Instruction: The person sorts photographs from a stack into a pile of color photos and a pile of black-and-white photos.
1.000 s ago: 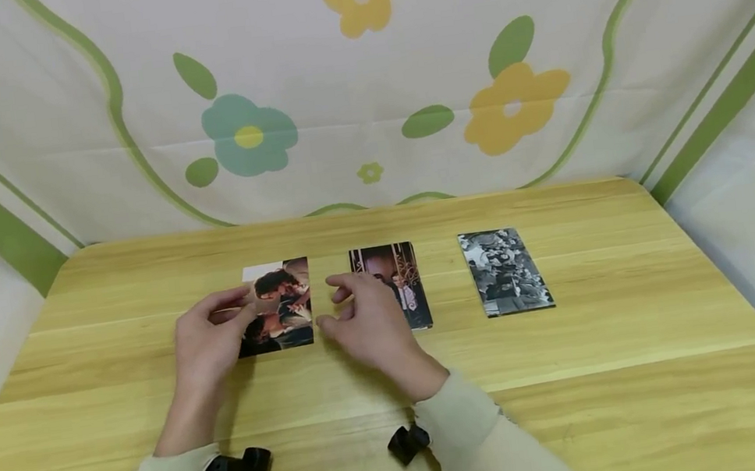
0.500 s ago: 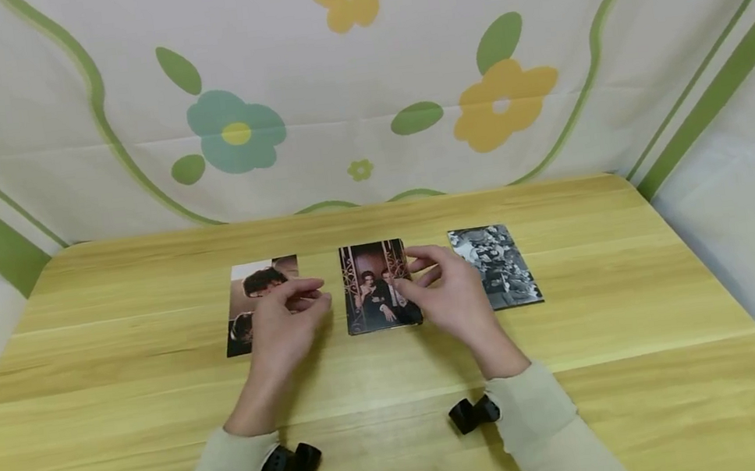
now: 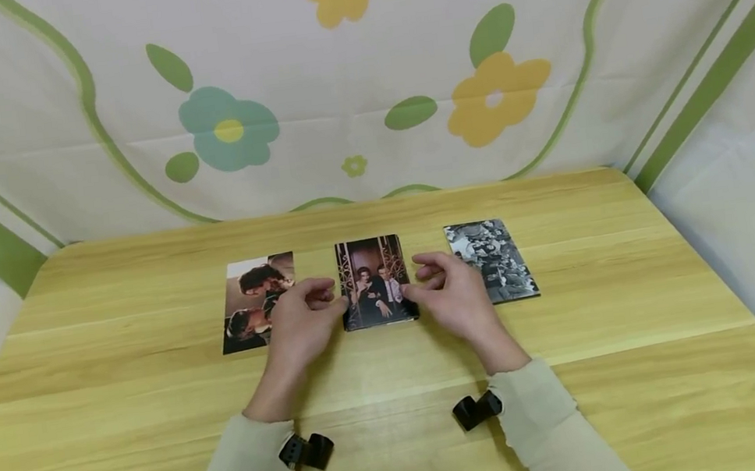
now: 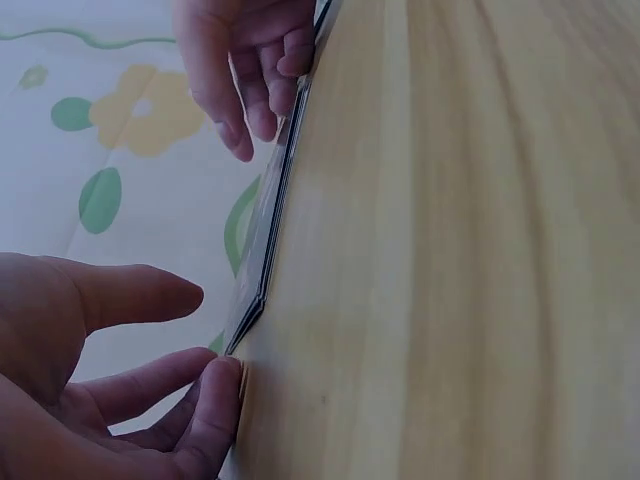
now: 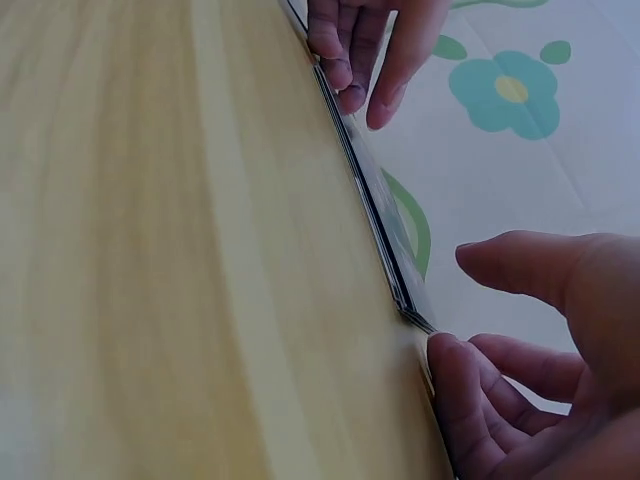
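Observation:
A small stack of photo cards [image 3: 375,287] lies in the middle of the head view, its top print showing two people in dark and pale clothes. My left hand [image 3: 304,319] is at its left edge, thumb apart from loosely bent fingers. On the opposite side my right hand [image 3: 454,293] mirrors it, thumb tip at the right edge. From the left wrist, the fingertips [image 4: 222,375] meet the near corner of the stack's thin dark edge [image 4: 270,240]. The right wrist view likewise has fingertips [image 5: 450,360] beside that edge. Neither hand pinches the cards.
Left of the stack lies a colour photo card [image 3: 236,292], partly covered by my left hand. A black-and-white photo card stack [image 3: 496,256] is to the right, partly behind my right hand. The wooden table [image 3: 388,438] ends at a flowered cloth [image 3: 337,138].
Both hands have moved right from the left card to the middle stack. Over the last half second the left hand has come to its left edge, while the right stays at its right edge.

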Demonstrator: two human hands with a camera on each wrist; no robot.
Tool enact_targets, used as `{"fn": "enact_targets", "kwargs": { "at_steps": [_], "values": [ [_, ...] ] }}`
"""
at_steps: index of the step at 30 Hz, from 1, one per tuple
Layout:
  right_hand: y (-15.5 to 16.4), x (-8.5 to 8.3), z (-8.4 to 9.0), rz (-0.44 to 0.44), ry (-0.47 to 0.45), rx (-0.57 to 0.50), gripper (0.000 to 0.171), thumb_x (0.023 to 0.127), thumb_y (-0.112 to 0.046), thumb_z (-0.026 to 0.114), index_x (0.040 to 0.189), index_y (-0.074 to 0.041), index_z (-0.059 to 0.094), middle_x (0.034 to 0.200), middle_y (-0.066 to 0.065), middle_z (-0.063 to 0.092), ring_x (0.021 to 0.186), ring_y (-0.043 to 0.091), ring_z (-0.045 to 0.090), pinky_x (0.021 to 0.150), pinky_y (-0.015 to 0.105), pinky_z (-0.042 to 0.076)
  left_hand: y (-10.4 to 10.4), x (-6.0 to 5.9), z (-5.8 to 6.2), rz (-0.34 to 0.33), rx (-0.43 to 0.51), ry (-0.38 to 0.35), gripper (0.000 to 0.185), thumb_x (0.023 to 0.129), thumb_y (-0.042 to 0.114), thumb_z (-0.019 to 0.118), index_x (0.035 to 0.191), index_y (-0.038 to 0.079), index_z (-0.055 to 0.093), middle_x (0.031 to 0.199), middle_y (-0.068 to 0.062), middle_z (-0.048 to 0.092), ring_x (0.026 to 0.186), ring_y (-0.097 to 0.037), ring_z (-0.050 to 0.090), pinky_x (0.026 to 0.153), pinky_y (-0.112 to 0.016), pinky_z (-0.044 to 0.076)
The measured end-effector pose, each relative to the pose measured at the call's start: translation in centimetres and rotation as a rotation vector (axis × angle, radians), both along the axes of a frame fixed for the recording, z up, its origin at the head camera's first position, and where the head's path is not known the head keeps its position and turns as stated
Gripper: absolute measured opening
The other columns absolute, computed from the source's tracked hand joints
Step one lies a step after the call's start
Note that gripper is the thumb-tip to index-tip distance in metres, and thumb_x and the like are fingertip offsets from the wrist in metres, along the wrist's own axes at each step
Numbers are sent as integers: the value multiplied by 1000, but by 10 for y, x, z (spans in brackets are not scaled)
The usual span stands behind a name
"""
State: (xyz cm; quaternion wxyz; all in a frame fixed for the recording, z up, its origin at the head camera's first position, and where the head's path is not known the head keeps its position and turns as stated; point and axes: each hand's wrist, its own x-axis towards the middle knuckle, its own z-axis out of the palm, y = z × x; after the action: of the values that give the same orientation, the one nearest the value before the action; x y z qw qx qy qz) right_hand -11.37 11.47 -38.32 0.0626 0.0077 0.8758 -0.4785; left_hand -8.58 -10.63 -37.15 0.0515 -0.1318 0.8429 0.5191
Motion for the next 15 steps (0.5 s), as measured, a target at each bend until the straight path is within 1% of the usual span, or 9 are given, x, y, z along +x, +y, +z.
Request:
{"fn": "enact_targets", "kwargs": {
  "at_steps": [3,7,10,15],
  "values": [
    [-1,-2,0,-12,-11,12,59,91,-20,86,144,-8,65,125,11,71,106,25,69,97,43,59,2,-3,-1,-5,-15,2,41,98,12,76,138,1,70,124,-18,73,113,-32,69,101,-47,57],
    [-5,-3,0,-13,-26,29,59,90,-22,86,144,-8,65,126,11,71,106,25,69,96,43,59,4,-5,-3,10,-10,-10,44,98,12,77,139,0,69,125,-18,72,111,-31,69,99,-46,57],
    [-8,-3,-1,-16,-29,41,58,91,-22,86,143,-8,66,125,11,72,103,24,68,94,41,59,5,-6,-6,7,-14,-13,48,98,14,79,142,1,67,125,-18,70,106,-27,66,95,-43,56],
    [-11,-4,-2,-20,-19,68,59,91,-23,86,144,-8,66,124,10,73,97,20,68,86,35,57,7,-7,-8,-1,-26,-7,51,97,15,79,146,3,66,123,-17,68,99,-23,63,84,-34,51]
  ]
}}
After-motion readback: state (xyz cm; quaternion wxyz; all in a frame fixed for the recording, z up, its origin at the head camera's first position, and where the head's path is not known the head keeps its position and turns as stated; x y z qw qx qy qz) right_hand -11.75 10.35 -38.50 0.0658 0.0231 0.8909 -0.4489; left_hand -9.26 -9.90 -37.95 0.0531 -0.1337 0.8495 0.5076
